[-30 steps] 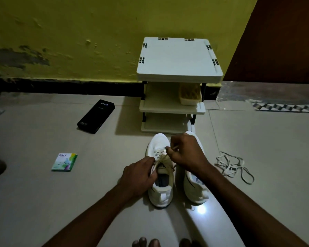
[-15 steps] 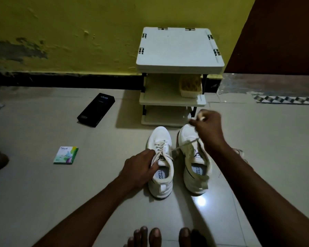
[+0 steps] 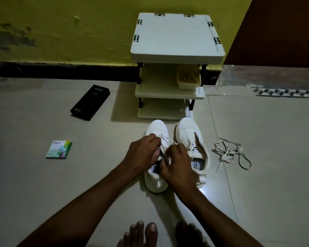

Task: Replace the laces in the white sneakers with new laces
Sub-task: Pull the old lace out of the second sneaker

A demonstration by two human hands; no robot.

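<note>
Returning from the high pull it made half a second ago above the right sneaker (image 3: 188, 130), the right hand (image 3: 178, 161) has dropped back onto the left sneaker (image 3: 156, 128); its fingers are curled tight and pinch the lace (image 3: 170, 142) beside the tongue. The left hand (image 3: 143, 152), which lay along that shoe's side, has slid forward; its fingers now curl over the eyelet rows and seem to pinch the same lace (the exact hold is hidden under the knuckles). I read this as one pass pulled through and the next eyelet being taken up; whether the lace is going in or coming out I cannot tell. The right sneaker shows bare eyelets and a turned-out tongue, so the pair is far from finished; a loose lace (image 3: 230, 154) lies tangled on the floor (image 3: 268, 193) just right of it.

Both shoes stand side by side, touching, toes toward the floor's far edge; a white shelf rack (image 3: 177, 36) stands there against the yellow wall (image 3: 70, 32), holding a small basket (image 3: 188, 77). Left of the rack lies a black box (image 3: 90, 102); nearer, a green packet (image 3: 59, 149); bare toes (image 3: 143, 232) show at the near edge; the light is dim.
</note>
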